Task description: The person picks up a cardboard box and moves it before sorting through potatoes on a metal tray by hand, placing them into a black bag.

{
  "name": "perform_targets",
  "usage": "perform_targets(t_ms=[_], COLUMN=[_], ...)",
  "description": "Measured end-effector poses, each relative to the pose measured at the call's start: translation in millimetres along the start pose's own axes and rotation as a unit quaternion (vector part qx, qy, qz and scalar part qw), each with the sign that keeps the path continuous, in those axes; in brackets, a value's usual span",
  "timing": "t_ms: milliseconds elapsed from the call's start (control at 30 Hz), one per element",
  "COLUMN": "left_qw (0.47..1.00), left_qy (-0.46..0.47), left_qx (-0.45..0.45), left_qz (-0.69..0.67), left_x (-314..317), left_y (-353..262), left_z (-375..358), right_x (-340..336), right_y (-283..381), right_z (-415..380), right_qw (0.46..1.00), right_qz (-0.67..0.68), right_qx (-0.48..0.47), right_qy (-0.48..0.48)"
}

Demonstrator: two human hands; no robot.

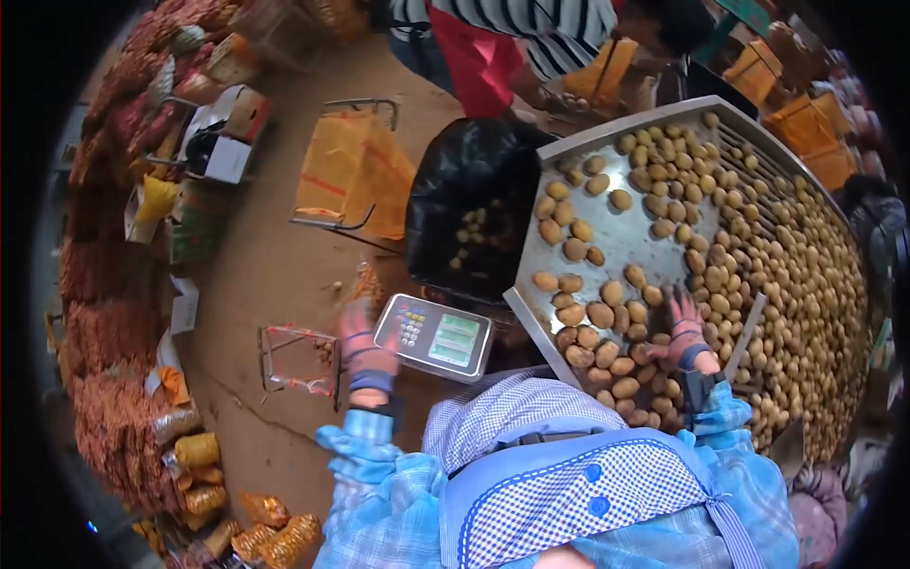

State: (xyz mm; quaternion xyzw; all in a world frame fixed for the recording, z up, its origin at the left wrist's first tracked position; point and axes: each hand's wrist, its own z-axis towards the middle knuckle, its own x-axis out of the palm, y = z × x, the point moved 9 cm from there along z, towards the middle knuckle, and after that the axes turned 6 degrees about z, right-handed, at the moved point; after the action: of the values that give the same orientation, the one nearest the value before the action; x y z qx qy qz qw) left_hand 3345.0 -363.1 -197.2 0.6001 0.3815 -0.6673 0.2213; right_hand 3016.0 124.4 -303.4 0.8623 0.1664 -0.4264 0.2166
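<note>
My left hand (368, 343), in a pinkish glove, is beside the left edge of a digital scale (406, 358). It is blurred, and a small orange mesh bag (368, 283) shows just beyond its fingertips; whether the hand holds it is unclear. Over the metal sorting table (607, 248), my right hand (682, 332) rests among the round brown potatoes (611, 292), its gloved fingers spread and touching some of them. A black-lined bin (464, 171) with a few potatoes inside stands between the scale and the table.
Another person in a striped top (559, 33) leans over at the top. An orange sack on a metal frame (355, 175) stands left of the bin. A small wire frame (299, 360) is at the lower left. Stacked mesh sacks (104, 332) and boxes (199, 218) line the left.
</note>
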Motion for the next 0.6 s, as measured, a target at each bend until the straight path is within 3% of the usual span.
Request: perform_targets(t_ms=[100,133,200,267,300,500,600], left_qw=[0.975,0.96,0.956,0.953,0.954,0.962,0.942], left_qy=[0.095,0.128,0.147,0.216,0.227,0.147,0.091], left_qx=[0.162,0.197,0.242,0.209,0.194,0.226,0.323], left_qz=[-0.121,-0.154,-0.079,-0.029,-0.029,-0.038,-0.025], left_x=[65,82,135,148,152,147,123], left_y=[-116,-146,-180,-195,-194,-194,-219], left_z=[-9,-18,-45,-54,-54,-43,-39], right_x=[30,6,11,12,-1,-24,-43], right_y=[24,56,52,62,81,178,197], right_z=[-20,-26,-9,17,29,107,127], right_qw=[0.993,0.995,0.993,0.99,0.995,0.98,0.959], right_qz=[-0.086,-0.088,0.038,0.007,-0.057,-0.006,0.06], right_qx=[0.036,0.018,0.106,0.141,0.071,-0.149,-0.226], right_qy=[0.07,0.038,0.027,0.007,-0.041,-0.129,-0.158])
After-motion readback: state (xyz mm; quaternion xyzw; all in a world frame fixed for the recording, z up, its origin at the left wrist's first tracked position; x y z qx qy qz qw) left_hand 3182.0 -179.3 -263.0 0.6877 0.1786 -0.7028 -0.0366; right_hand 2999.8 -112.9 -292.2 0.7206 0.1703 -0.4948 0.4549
